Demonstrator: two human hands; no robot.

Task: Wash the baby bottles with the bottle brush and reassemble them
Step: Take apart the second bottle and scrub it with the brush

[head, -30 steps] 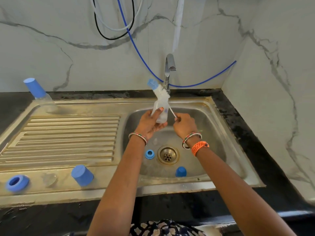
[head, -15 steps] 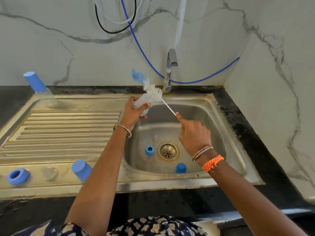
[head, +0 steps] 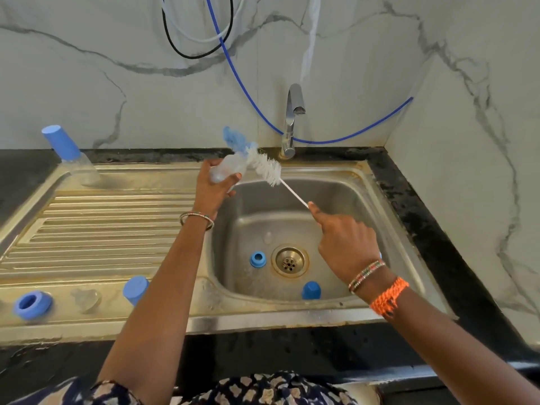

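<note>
The steel sink basin (head: 344, 200) is holding a blue screw ring (head: 257, 259) and a blue cap (head: 311, 290) beside the drain. Above its left rim, the left hand (head: 211, 191) is gripping a clear plastic baby bottle (head: 225, 172); the right hand (head: 342, 238) is pinching the white bristled bottle brush (head: 267, 169) by its wire. A capped bottle (head: 70, 154) is standing on the ribbed drainboard (head: 102, 223).

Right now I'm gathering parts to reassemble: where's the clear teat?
Head view: the teat lies on the sink's front ledge, left of the basin, between the blue ring and a blue cap.
</note>
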